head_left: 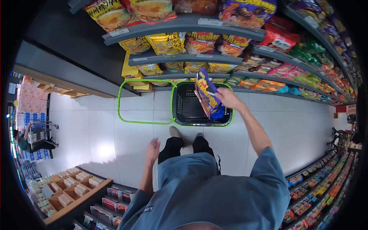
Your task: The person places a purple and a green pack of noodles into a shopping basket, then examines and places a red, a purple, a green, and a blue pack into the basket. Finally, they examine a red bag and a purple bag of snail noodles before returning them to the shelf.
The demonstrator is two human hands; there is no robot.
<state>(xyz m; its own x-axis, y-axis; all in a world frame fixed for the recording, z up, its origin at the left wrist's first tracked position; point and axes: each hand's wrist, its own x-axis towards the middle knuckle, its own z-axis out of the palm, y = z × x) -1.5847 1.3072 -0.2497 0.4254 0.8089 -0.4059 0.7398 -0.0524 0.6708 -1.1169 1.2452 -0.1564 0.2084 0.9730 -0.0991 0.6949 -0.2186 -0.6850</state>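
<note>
My right hand (227, 97) is stretched forward and grips a purple snack bag (207, 92) by its right side. The bag hangs tilted over a black shopping basket (182, 102) with green rim and handles, standing on the white tiled floor in front of my feet. A blue item (218, 114) lies at the basket's right side. My left hand (153, 147) hangs free beside my left knee, fingers loosely apart, holding nothing.
Grey shelves (184, 58) packed with yellow, purple and red snack bags rise just behind the basket. More shelving (318, 184) runs along the right. Wooden display bins (73, 191) stand at lower left. A person with a trolley (36, 136) is far left.
</note>
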